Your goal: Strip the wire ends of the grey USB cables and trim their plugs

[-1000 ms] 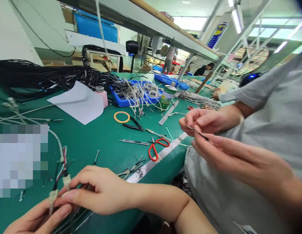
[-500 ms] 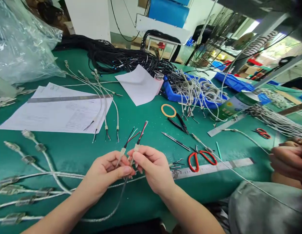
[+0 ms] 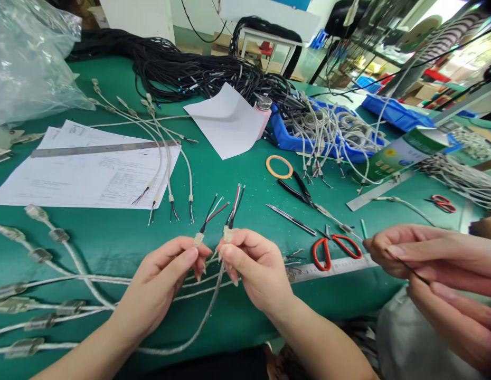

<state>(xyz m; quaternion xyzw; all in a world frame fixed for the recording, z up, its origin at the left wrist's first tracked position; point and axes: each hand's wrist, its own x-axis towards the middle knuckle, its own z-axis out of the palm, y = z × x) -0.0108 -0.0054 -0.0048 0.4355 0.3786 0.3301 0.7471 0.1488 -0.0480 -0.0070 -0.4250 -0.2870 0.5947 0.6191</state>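
Between thumb and fingers, my left hand (image 3: 166, 274) pinches a cable end with a pale collar (image 3: 198, 239) and thin black, white and red wires fanning out. My right hand (image 3: 255, 266) pinches a second cable end (image 3: 228, 232), its stripped wires pointing up and away from me. Both ends are held side by side, a small gap between them. From the right hand a grey braided cable (image 3: 208, 316) curves down and off to the left. More clear-sheathed cables with plugs and ferrite lumps (image 3: 39, 322) lie left of my left forearm.
Red-handled scissors (image 3: 322, 253), a steel ruler (image 3: 344, 267), a craft knife (image 3: 291, 219) and black pliers (image 3: 296, 190) lie to the right. Printed papers (image 3: 91, 179) lie left. A blue tray (image 3: 283, 134) holds coiled cables. At right, a co-worker's hands (image 3: 435, 264) hold a thin dark strand.
My hands have drawn slightly apart, and the right cable end now stands more upright with its wires spread. The co-worker's hands have come further into view. The camera view has shifted a little.
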